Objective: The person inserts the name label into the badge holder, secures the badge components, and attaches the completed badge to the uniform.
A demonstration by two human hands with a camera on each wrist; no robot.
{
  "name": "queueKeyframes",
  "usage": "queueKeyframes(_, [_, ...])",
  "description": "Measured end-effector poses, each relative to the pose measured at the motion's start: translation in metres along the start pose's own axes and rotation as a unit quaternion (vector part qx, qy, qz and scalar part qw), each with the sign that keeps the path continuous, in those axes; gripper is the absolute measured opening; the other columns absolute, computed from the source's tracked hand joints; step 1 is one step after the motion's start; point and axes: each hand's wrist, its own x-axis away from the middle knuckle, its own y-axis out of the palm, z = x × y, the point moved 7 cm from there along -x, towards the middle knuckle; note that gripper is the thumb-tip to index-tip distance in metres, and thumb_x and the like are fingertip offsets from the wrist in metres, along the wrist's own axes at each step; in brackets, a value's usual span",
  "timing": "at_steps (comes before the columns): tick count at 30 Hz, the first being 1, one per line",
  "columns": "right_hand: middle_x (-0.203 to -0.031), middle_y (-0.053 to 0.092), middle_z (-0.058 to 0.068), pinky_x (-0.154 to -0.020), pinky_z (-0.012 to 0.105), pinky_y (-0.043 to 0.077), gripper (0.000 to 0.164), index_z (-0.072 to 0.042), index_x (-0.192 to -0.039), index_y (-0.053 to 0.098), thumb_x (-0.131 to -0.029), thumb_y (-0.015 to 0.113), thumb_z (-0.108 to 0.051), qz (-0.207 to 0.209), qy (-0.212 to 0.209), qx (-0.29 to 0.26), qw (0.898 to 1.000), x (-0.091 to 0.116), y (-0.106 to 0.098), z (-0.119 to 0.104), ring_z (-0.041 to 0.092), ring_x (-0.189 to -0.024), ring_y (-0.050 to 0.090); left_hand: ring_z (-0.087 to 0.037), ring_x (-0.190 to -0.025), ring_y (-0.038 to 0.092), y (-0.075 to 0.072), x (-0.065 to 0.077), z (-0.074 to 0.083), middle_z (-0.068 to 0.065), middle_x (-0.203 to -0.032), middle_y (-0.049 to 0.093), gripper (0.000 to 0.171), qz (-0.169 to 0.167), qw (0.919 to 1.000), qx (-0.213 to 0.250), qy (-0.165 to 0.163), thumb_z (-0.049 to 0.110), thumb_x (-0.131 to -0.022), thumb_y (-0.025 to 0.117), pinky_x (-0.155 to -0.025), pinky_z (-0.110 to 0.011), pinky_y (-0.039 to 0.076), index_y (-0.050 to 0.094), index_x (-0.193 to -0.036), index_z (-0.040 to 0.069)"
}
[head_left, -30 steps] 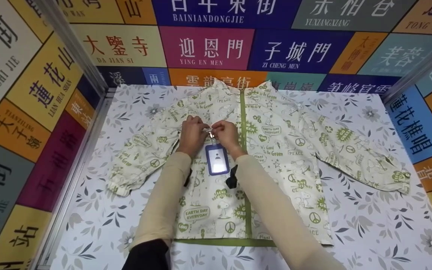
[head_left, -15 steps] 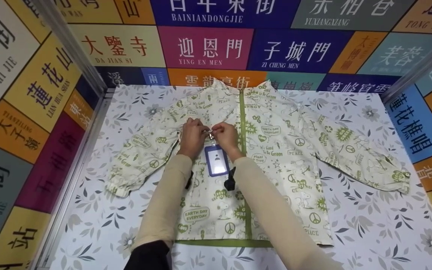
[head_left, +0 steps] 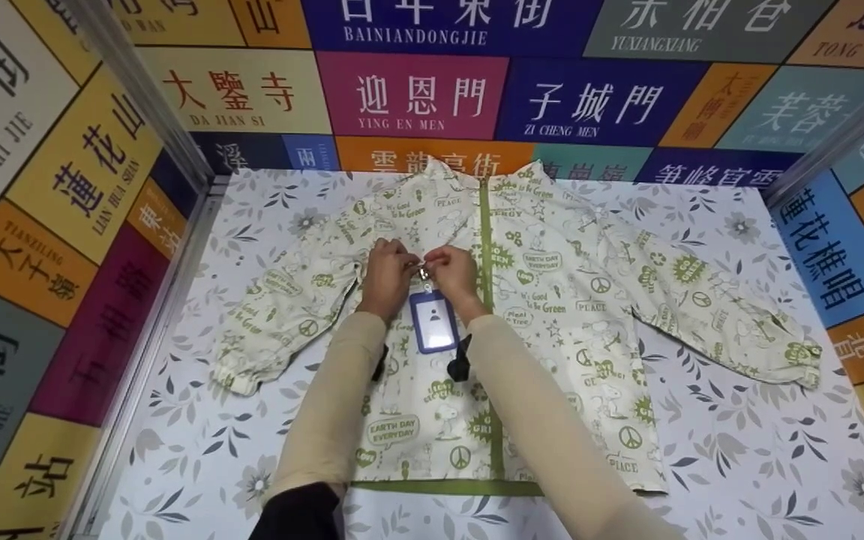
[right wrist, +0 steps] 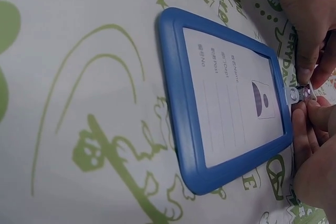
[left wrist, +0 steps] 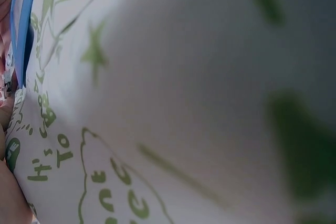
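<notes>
A blue-framed ID badge holder (head_left: 434, 321) with a white card lies on the front of a white jacket (head_left: 552, 345) printed in green, spread out flat. At the badge's upper end is a small metal clip (right wrist: 299, 94). My left hand (head_left: 387, 277) pinches the clip from one side, with thumb and fingertips close together. From the other side my right hand (head_left: 454, 274) pinches it too. Up close in the right wrist view, the fingertips of both hands meet at the clip, partly covering it. Whether the clip bites the cloth cannot be made out.
The jacket lies on a table (head_left: 739, 450) covered in a leaf pattern, its sleeves spread to both sides. Colourful panels (head_left: 409, 97) with large characters stand at the back and sides. Black wrist straps (head_left: 459, 364) show at the cuffs.
Both hands stay at the clip, with only slight finger shifts. The clip shows a little more between the fingers, and the badge has barely moved.
</notes>
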Motion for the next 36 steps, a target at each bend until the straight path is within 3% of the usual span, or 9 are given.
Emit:
queueKeyframes(16, [-0.089, 0.075, 0.015, -0.058, 0.017, 0.049, 0.02, -0.002, -0.094, 0.075, -0.083, 0.06, 0.007, -0.008, 0.009, 0.0, 1.0, -0.0007, 0.0006, -0.0003, 0.008, -0.066, 0.062, -0.024, -0.091, 0.051, 0.0002, -0.0005, 0.0002, -0.007, -0.089, 0.062, 0.011, -0.003, 1.0, 0.0, 0.001, 0.018, -0.091, 0.071, -0.083, -0.038, 0.045, 0.079, -0.095, 0.012])
queueKeyframes(26, [-0.087, 0.074, 0.014, -0.058, 0.017, 0.048, 0.02, -0.003, -0.094, 0.075, -0.084, 0.061, 0.006, -0.012, 0.025, -0.012, 1.0, 0.0007, 0.0009, 0.0016, 0.01, -0.068, 0.062, -0.028, -0.09, 0.052, -0.0006, 0.0031, 0.0021, -0.01, -0.086, 0.063, 0.01, 0.018, 0.9993, 0.012, 0.032, 0.013, -0.088, 0.072, -0.084, -0.04, 0.045, 0.08, -0.092, 0.008])
queueKeyframes(36, [-0.087, 0.074, 0.014, -0.059, 0.018, 0.047, 0.016, -0.002, -0.094, 0.075, -0.086, 0.062, 0.003, -0.012, 0.011, 0.007, 1.0, 0.0001, 0.0001, -0.0004, 0.011, -0.07, 0.061, -0.029, -0.094, 0.054, 0.0046, 0.0022, -0.0033, -0.009, -0.094, 0.065, 0.012, 0.024, 0.9997, -0.003, 0.009, 0.018, -0.09, 0.072, -0.085, -0.041, 0.046, 0.079, -0.094, 0.009])
